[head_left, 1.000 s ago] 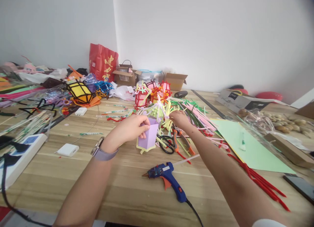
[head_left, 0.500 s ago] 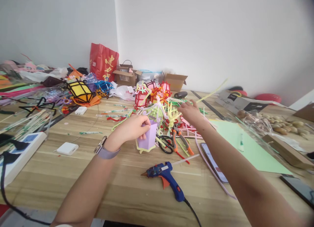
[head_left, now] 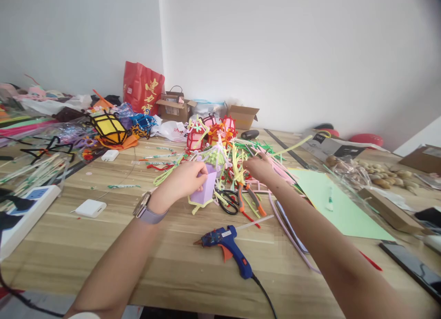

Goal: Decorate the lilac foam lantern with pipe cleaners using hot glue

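Note:
My left hand (head_left: 188,179) is closed on the rim of a small purple paper box (head_left: 207,190) with pale yellow pipe-cleaner edging along its base. My right hand (head_left: 260,167) is over the heap of pipe cleaners, its fingers bent and partly hidden. A pale yellow pipe cleaner (head_left: 294,146) runs from it up to the right, apparently gripped. A bunch of yellow pipe cleaners (head_left: 238,165) lies beside its fingertips. Below the hands are black scissors (head_left: 229,202), orange-handled pliers (head_left: 255,200) and a blue glue gun (head_left: 227,243) with a clear stick in its back.
Pipe-cleaner lanterns (head_left: 220,133) stand behind the heap. A yellow and black lantern (head_left: 110,127) sits at left, near a red bag (head_left: 143,87). Green paper (head_left: 344,206) and a dark phone (head_left: 413,264) lie at right. A power strip (head_left: 31,218) is at left.
My right hand has lowered into the heap, and the pale yellow pipe cleaner has swung down with it. My left hand keeps its hold on the purple box. The view has shifted slightly.

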Available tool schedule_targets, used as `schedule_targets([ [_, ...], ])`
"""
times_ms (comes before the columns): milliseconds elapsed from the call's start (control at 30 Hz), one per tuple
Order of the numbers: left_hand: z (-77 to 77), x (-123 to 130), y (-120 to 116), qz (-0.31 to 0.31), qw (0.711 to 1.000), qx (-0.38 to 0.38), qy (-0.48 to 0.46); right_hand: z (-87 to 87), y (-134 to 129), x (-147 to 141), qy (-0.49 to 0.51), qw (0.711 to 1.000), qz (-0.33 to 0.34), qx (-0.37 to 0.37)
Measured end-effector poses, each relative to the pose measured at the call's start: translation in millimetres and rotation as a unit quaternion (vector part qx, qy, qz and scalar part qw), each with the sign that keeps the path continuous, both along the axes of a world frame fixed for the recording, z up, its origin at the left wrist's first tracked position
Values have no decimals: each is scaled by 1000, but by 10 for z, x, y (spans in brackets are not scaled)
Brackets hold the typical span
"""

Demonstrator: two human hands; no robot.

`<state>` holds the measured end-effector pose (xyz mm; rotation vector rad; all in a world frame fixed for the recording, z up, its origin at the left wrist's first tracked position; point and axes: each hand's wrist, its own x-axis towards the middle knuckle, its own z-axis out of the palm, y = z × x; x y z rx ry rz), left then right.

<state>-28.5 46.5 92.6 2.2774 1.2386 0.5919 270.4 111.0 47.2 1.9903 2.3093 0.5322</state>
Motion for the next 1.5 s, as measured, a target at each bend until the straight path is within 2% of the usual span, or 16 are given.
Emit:
schedule_targets([
  [233, -6, 19, -21, 2, 998, 34, 52, -16, 39, 19, -22, 995, -39, 88],
  [333, -29, 32, -13, 8, 999, 32, 40, 65, 57, -8, 4, 990, -63, 129],
  [433, -55, 39, 23, 5, 1000, -18, -21, 208, -80, -121, 44, 984, -64, 163],
  [567, -73, 48, 75, -31, 981, -134, -134, 393, -614, -412, 114, 978, 14, 173],
  [667, -67, 70, 75, -53, 956, -210, -198, 468, -1068, -653, 271, 928, 158, 201],
  [733, -61, 84, 58, -67, 943, -243, -217, 489, -1264, -769, 311, 910, 203, 186],
  [800, -56, 91, 34, -82, 939, -250, -220, 499, -1354, -827, 318, 904, 230, 170],
  [1167, 4, 96, -56, -106, 946, -234, -199, 504, -1333, -804, 349, 902, 225, 119],
  [1500, 57, 112, -115, -109, 929, -269, -231, 467, -1277, -788, 370, 897, 214, 109],
])
